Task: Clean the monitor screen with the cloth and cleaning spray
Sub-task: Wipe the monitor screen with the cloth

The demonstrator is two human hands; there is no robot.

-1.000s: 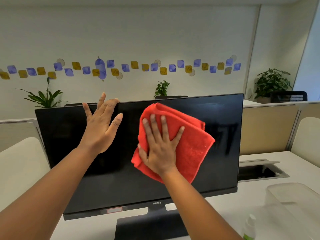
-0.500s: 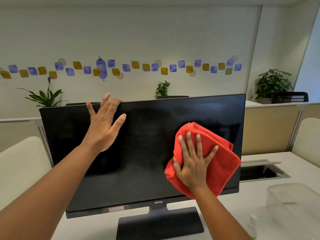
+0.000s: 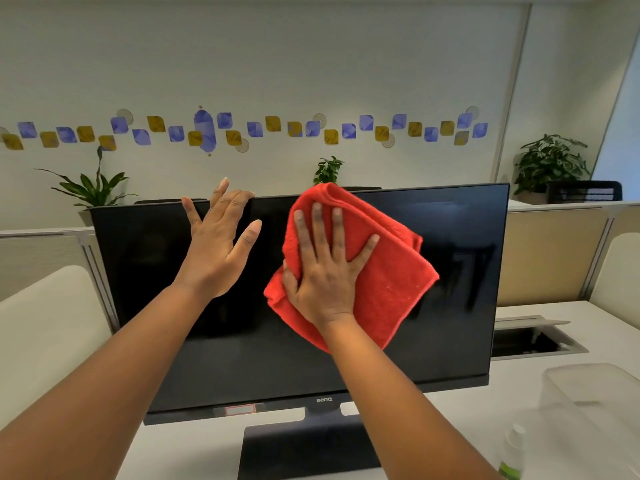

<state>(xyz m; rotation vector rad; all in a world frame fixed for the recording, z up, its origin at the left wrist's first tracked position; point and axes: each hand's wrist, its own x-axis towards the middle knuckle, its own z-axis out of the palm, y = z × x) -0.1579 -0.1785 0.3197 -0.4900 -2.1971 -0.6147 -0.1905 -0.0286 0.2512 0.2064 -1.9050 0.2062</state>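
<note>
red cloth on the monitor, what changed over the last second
The right hand, flat on the folded red microfibre cloth, swept it right and down, then back up-left to the black monitor screen's top edge. The left hand stayed braced at that edge.

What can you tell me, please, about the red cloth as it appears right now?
The red cloth looks like soft, fuzzy microfibre with a stitched hem, folded into several layers so that it forms a rough, tilted square. It lies flat against the upper middle of the dark monitor screen, its top corner reaching the monitor's upper edge. The right hand presses on its left part with spread, straight fingers, palm flat. The left hand does not touch it. No stains show.
</note>
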